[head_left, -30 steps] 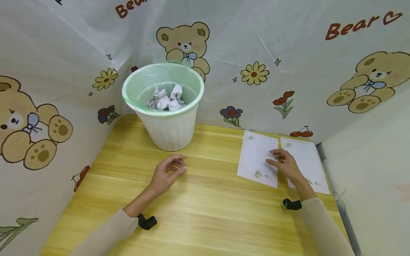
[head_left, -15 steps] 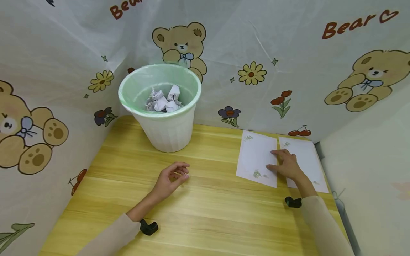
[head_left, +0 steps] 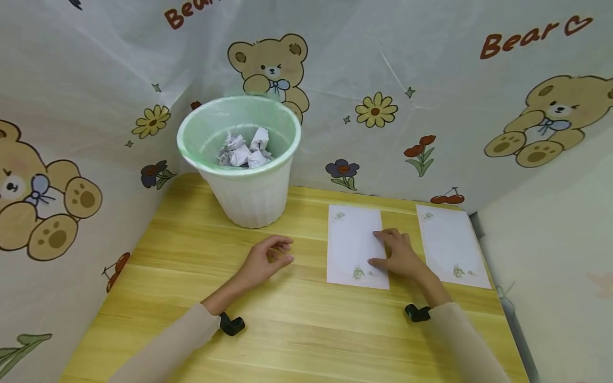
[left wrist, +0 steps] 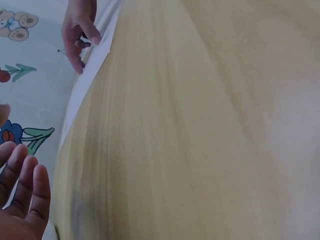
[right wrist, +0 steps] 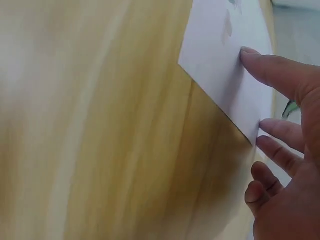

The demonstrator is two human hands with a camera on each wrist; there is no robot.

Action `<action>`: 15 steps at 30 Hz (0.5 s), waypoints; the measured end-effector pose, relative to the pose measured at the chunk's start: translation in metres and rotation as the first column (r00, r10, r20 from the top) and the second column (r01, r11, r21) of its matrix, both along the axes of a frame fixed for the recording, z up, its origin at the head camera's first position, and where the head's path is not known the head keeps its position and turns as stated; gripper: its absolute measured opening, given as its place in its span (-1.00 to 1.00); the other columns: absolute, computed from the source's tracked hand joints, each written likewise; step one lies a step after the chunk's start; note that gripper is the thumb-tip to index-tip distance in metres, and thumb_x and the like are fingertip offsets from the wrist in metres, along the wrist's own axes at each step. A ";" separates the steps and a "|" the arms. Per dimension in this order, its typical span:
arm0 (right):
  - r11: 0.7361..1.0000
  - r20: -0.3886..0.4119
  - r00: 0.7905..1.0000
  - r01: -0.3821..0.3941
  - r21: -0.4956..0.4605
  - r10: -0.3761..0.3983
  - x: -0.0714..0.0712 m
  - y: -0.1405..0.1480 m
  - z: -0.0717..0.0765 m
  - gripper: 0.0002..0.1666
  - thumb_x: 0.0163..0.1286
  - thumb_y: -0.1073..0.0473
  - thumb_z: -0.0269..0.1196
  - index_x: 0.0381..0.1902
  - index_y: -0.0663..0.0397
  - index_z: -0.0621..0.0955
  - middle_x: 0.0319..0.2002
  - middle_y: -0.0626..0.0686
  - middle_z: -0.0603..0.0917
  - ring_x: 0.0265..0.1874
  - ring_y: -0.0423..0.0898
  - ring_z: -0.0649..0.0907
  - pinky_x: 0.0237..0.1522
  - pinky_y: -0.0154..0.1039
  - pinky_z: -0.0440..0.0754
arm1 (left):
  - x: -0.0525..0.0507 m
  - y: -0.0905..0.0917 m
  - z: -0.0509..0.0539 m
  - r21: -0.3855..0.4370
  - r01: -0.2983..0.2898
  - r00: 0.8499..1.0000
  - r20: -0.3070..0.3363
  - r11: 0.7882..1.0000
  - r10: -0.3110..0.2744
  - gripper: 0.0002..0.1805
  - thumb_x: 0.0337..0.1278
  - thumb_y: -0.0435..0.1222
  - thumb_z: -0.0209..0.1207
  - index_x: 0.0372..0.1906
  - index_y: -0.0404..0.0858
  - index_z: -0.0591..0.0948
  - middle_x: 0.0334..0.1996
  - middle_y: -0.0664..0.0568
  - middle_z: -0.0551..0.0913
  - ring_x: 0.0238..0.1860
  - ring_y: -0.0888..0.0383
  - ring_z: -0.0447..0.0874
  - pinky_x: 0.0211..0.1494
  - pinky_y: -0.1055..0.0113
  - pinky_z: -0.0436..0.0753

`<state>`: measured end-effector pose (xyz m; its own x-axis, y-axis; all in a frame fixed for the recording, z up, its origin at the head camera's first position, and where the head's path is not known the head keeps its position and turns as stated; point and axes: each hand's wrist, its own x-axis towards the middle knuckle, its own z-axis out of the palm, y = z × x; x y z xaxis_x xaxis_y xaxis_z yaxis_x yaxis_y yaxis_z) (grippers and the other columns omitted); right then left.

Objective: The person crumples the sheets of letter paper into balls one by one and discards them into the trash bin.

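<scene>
A sheet of paper with small green prints lies flat on the table, in front of me and right of centre. My right hand touches its right side with thumb and fingertips spread apart. In the right wrist view the thumb rests on the sheet, and two fingertips meet its edge. Further right lies a second, similar sheet, which nothing touches. My left hand hovers over the table left of the first sheet, fingers loosely bent and holding nothing.
A white bin with a pale green lining stands at the back left. Several crumpled paper balls lie inside it. Bear-printed cloth hangs round the wooden table at the back and sides.
My right hand has come down on the nearer sheet and slid it left and toward me, widening the gap to the second sheet. The left hand has shifted slightly right.
</scene>
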<state>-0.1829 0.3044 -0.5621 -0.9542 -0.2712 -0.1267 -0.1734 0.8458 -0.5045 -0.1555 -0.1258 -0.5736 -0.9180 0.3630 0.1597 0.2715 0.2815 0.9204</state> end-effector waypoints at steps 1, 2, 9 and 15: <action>1.000 -0.004 1.000 -0.017 0.010 0.017 0.002 -0.008 0.001 0.05 0.27 -0.19 0.58 0.58 0.09 0.45 0.49 0.30 0.42 0.21 0.23 0.34 0.19 0.20 0.49 | -0.004 0.003 -0.001 -0.030 0.006 1.000 0.005 1.000 -0.006 -0.52 0.40 -0.15 0.43 0.29 -0.25 0.66 0.09 -0.07 0.75 0.10 0.04 0.72 0.06 0.34 0.69; 0.999 -0.004 0.999 -0.032 0.018 0.032 0.004 -0.016 0.003 0.07 0.25 -0.20 0.59 0.58 0.09 0.45 0.49 0.29 0.43 0.21 0.22 0.35 0.18 0.17 0.50 | -0.008 0.005 -0.003 -0.064 0.011 1.000 0.005 0.998 -0.011 -0.53 0.38 -0.14 0.44 0.27 -0.23 0.67 0.10 -0.07 0.75 0.12 0.03 0.72 0.05 0.35 0.67; 0.994 -0.015 0.994 -0.108 0.030 0.109 0.016 -0.054 0.002 0.11 0.19 -0.22 0.62 0.58 0.07 0.46 0.46 0.21 0.47 0.18 0.13 0.36 0.18 0.07 0.52 | -0.019 0.022 -0.010 -0.291 0.032 0.998 -0.048 0.956 -0.048 -0.50 0.22 -0.11 0.54 0.21 -0.14 0.71 0.11 0.02 0.74 0.10 0.03 0.61 0.10 0.23 0.54; 0.991 -0.019 0.991 -0.133 0.018 0.134 0.026 -0.073 0.001 0.07 0.19 -0.21 0.62 0.57 0.00 0.48 0.45 0.15 0.47 0.16 0.09 0.35 0.16 0.04 0.52 | -0.022 0.027 -0.010 -0.437 0.050 0.989 -0.106 0.898 -0.107 -0.42 0.09 -0.10 0.60 0.21 -0.14 0.72 0.22 0.01 0.67 0.18 0.00 0.49 0.34 0.00 0.49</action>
